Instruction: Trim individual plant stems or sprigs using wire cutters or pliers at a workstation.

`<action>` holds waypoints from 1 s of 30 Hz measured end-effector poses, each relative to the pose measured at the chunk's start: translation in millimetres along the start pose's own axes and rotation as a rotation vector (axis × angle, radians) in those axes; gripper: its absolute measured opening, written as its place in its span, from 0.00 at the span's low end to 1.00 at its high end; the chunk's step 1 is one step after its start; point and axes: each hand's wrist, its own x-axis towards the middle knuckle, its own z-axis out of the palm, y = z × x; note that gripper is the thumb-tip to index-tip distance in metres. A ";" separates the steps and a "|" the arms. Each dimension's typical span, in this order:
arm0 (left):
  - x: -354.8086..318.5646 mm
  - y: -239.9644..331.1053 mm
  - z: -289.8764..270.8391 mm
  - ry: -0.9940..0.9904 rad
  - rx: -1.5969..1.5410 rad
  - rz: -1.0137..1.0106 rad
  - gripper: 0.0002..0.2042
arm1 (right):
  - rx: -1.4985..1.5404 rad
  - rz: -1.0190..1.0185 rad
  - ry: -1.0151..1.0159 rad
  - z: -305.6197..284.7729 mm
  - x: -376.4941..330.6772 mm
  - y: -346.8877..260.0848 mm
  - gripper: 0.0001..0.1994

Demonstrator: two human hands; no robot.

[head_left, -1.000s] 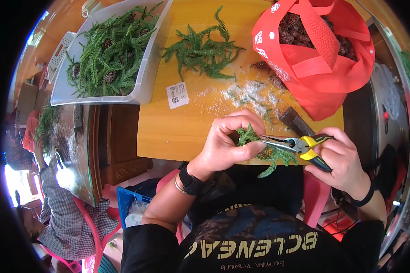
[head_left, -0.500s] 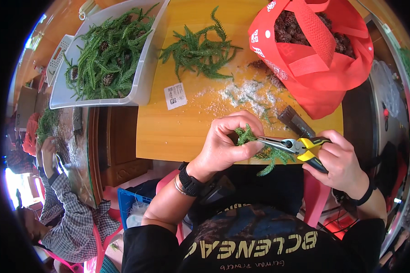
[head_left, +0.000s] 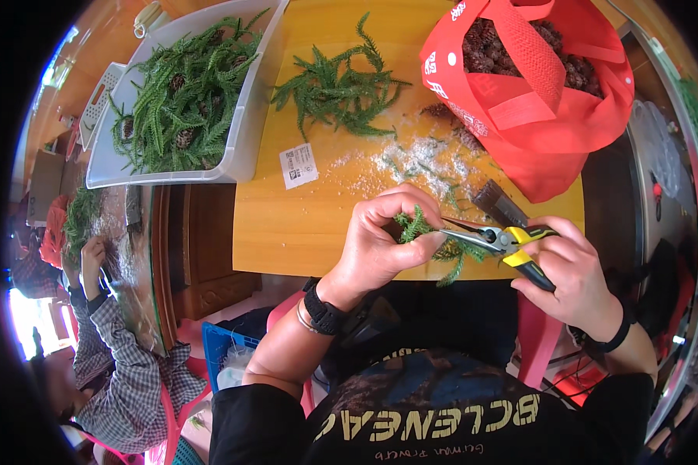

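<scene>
My left hand [head_left: 393, 236] pinches a green artificial pine sprig [head_left: 459, 256] between thumb and fingers, near the front edge of the yellow table. Its needled tips stick out above and to the right of the fingers. My right hand [head_left: 566, 267] is closed around the yellow-and-black handles of long-nose pliers [head_left: 504, 242]. The pliers point left, their jaws parted and their tips close to my left fingertips. Whether the tips touch the sprig I cannot tell.
A clear plastic bin [head_left: 244, 147] of green sprigs and pinecones stands far left. Loose sprigs [head_left: 341, 89], a white label [head_left: 298, 166], white flakes [head_left: 430, 163] and a dark block [head_left: 500, 205] lie on the table [head_left: 287, 240]. A red bag [head_left: 551, 147] holds pinecones. A co-worker [head_left: 124, 380] sits left.
The plier jaws have parted wider and the handles have spread a little. The sprig has shifted in my left fingers, its lower tip now higher and more upright.
</scene>
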 end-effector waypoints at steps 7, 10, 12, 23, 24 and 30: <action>-0.4 0.0 1.6 0.000 0.068 0.061 0.06 | -0.014 -0.002 -0.008 2.1 -2.0 0.8 0.14; -0.3 -1.0 2.1 0.011 0.082 0.077 0.06 | -0.009 0.011 -0.009 2.3 -2.9 1.6 0.15; -0.5 -0.5 2.5 0.017 0.085 0.073 0.06 | -0.014 -0.008 -0.005 1.3 -1.6 1.3 0.15; -0.7 -0.1 2.2 0.019 0.120 0.087 0.06 | 0.025 -0.016 -0.008 4.6 -2.7 2.6 0.15; -0.9 -0.3 2.4 0.018 0.119 0.090 0.06 | 0.042 -0.017 -0.004 5.5 -3.1 2.9 0.15; -0.4 0.2 2.5 -0.013 0.134 0.117 0.06 | 0.067 -0.037 -0.009 5.8 -3.9 4.7 0.13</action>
